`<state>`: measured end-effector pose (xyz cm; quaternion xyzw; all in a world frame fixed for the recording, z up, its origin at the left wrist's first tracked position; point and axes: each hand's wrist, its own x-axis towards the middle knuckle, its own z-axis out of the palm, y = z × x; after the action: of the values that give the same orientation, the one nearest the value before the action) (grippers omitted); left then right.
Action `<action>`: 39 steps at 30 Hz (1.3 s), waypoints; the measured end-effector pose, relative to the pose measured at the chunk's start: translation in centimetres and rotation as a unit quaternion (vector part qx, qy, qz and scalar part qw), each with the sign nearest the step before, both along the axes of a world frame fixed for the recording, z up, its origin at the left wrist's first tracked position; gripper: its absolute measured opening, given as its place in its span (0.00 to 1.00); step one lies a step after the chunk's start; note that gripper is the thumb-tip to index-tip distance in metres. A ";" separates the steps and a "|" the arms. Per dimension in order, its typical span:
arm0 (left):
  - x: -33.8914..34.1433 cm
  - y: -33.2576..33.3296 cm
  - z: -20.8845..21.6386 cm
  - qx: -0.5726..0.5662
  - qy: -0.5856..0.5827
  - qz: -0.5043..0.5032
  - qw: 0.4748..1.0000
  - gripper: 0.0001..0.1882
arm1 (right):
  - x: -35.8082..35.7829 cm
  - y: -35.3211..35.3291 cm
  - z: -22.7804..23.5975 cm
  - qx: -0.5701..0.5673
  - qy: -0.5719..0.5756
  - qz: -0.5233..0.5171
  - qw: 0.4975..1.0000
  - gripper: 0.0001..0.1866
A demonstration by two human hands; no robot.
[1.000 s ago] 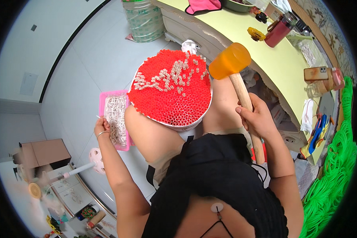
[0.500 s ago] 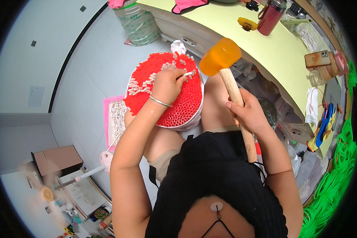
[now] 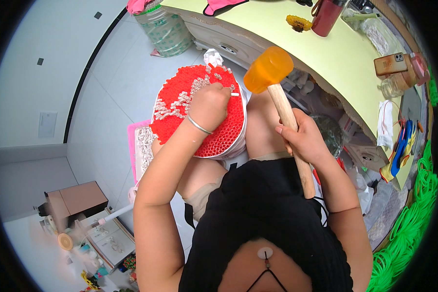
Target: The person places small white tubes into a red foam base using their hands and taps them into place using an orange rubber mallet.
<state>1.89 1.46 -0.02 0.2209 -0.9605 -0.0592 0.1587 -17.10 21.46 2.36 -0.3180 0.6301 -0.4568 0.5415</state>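
Pale grey floor tiles (image 3: 107,92) surround a seated person whose left hand (image 3: 208,106) pinches a small white peg (image 3: 232,93) on a round red-studded disc (image 3: 199,114) resting on the lap, while the right hand (image 3: 301,138) grips the wooden handle of an orange-headed mallet (image 3: 268,70) just beside the disc, under a yellow-green table (image 3: 297,44)

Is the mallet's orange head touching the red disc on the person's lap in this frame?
No: the orange mallet head is raised clear of the red disc, gripped by its wooden handle in the right hand.
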 end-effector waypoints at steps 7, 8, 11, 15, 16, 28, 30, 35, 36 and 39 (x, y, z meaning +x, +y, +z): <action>0.6 0.0 -0.1 0.060 0.072 0.031 0.995 0.04 | 0.4 -0.4 1.6 0.012 0.010 0.032 0.999 0.12; 1.4 0.1 0.4 0.112 0.146 0.073 0.980 0.05 | 0.6 -0.8 2.2 0.011 0.010 0.036 0.999 0.12; 4.1 -0.1 1.8 0.194 0.222 0.153 0.943 0.09 | 1.5 -1.8 5.1 -0.031 0.059 0.073 0.995 0.13; 6.6 -0.1 2.5 0.219 0.174 0.182 0.943 0.09 | 2.5 -3.2 3.3 -0.192 0.287 0.098 0.933 0.18; 6.9 -0.2 2.5 0.179 0.144 0.173 0.958 0.09 | 2.0 -3.2 2.7 -0.103 0.347 0.154 0.919 0.18; 3.3 1.7 2.0 -0.106 -0.109 0.021 0.988 0.06 | 1.6 -1.6 3.1 -0.015 0.051 0.053 0.997 0.11; 2.2 2.2 1.6 -0.090 -0.121 0.000 0.989 0.08 | 1.4 -0.9 2.3 -0.019 0.055 0.050 0.997 0.12; 2.1 2.8 1.6 -0.016 -0.147 -0.024 0.989 0.04 | 1.1 0.4 1.7 -0.008 0.018 0.049 0.999 0.12; 2.2 2.7 2.0 0.007 -0.151 -0.009 0.988 0.03 | 1.0 0.6 1.8 -0.008 0.014 0.045 0.999 0.12; 2.0 2.2 2.8 0.026 -0.104 0.034 0.994 0.06 | 0.9 0.8 2.0 0.019 0.003 0.065 0.998 0.12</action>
<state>3.88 3.65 2.76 0.2625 -0.9618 -0.0558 0.0537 -16.16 22.21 4.34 -0.3498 0.6182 -0.4077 0.5738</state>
